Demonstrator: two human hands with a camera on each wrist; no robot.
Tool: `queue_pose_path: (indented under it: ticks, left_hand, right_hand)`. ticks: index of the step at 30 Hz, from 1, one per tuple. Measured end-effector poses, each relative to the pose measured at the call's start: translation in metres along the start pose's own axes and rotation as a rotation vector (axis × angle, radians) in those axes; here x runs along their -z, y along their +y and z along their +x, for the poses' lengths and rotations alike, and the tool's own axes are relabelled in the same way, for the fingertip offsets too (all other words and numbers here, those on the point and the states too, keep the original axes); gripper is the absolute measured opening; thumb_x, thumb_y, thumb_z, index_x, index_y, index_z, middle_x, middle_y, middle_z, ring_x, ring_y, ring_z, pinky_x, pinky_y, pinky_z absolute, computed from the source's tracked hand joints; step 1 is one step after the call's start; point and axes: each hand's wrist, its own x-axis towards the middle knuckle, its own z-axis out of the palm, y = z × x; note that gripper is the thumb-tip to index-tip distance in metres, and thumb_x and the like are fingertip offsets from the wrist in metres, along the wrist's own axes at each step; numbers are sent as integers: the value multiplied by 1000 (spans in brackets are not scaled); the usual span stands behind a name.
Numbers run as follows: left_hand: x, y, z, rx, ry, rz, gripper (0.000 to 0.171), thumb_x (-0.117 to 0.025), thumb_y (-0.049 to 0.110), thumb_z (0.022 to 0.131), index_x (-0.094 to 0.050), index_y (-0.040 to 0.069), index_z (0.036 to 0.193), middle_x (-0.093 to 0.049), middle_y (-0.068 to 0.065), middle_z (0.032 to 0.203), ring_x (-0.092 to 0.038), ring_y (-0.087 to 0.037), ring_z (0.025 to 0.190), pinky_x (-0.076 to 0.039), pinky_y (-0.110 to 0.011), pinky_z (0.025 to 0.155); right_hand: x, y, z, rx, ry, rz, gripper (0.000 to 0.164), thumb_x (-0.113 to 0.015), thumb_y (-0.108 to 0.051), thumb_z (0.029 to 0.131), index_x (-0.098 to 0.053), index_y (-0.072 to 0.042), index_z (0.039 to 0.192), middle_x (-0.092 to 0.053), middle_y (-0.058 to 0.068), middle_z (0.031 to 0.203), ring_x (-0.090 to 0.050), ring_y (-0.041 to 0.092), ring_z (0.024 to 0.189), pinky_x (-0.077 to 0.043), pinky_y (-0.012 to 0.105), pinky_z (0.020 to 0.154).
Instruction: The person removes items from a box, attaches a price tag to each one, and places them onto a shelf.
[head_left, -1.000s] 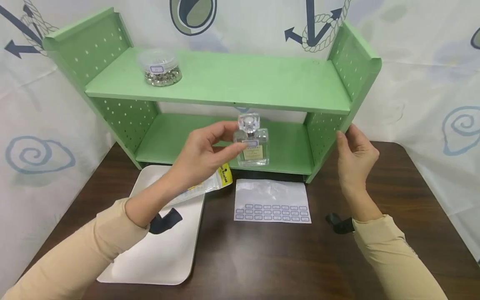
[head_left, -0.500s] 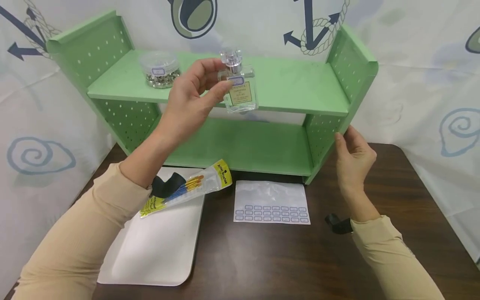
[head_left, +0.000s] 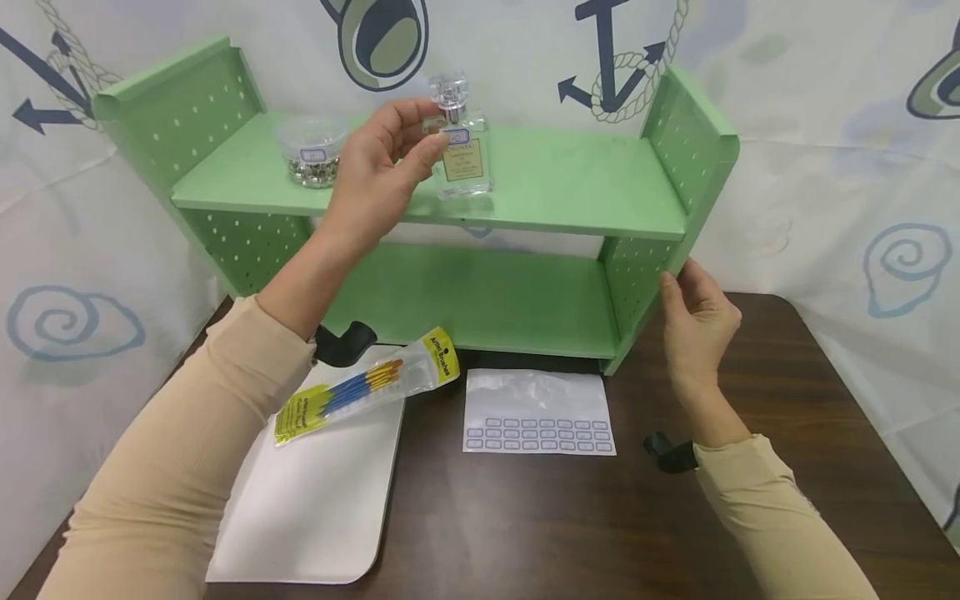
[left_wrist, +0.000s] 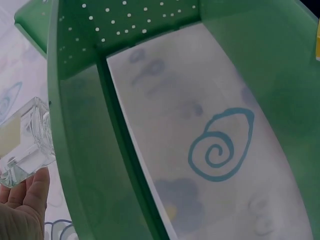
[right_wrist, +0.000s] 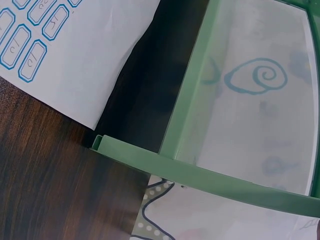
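A clear glass perfume bottle [head_left: 467,167] with a faceted cap stands upright at the middle of the green shelf unit's top board [head_left: 570,187]. My left hand [head_left: 382,167] pinches the bottle by its upper left side, thumb in front. In the left wrist view, the bottle [left_wrist: 32,137] and part of the hand [left_wrist: 27,202] show at the left edge; whether its base touches the board is hard to tell. With thumb and fingers, my right hand [head_left: 697,329] holds the front edge of the unit's right side panel [head_left: 693,158]. The right wrist view shows that panel's edge [right_wrist: 200,178].
A round clear jar [head_left: 311,154] of small metallic pieces sits on the top board's left. Below, a pack of artist brushes [head_left: 367,387] lies across a white tray [head_left: 307,508]. A label sheet [head_left: 536,400] lies before the unit, on the dark wooden table [head_left: 525,517].
My left hand has raised the perfume bottle from before the lower shelf to the top board, then shifted it slightly left. My right hand keeps its hold on the side panel.
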Motion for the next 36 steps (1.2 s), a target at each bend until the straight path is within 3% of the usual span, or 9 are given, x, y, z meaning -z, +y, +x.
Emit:
queue_pose_path:
  ticks: [8, 12, 24, 36]
  left_hand:
    - [-1, -7, 9, 35, -11, 12, 35, -60, 10, 104, -59, 3, 138, -71, -9, 119, -60, -6, 96, -51, -20, 87]
    - [-2, -11, 10, 49, -25, 18, 34, -59, 10, 105, -58, 3, 138, -70, -13, 126, -60, -5, 95, -50, -19, 86]
    - [-2, -13, 13, 39, -46, 46, 36, -57, 11, 106, -57, 4, 141, -68, -15, 131, -60, -7, 100, -49, -20, 89]
    - [-4, -13, 15, 46, -50, 53, 36, -57, 12, 106, -56, 5, 142, -67, -16, 136, -62, -15, 115, -50, -24, 99]
  right_hand:
    - [-1, 1, -2, 2, -5, 17, 25, -67, 3, 95, -73, 8, 119, -78, -7, 108, -71, 0, 95, -55, 14, 84]
    - [-1, 1, -3, 6, -10, 26, 25, -67, 4, 95, -73, 8, 119, -79, -4, 109, -72, 0, 94, -55, 13, 83]
    - [-1, 1, -1, 13, -10, 38, 26, -67, 5, 95, -73, 7, 119, -79, -4, 109, -72, 2, 94, -55, 14, 84]
    - [0, 2, 0, 37, -17, 39, 25, -67, 4, 95, -73, 7, 120, -78, -5, 108, -72, 1, 96, -56, 15, 85]
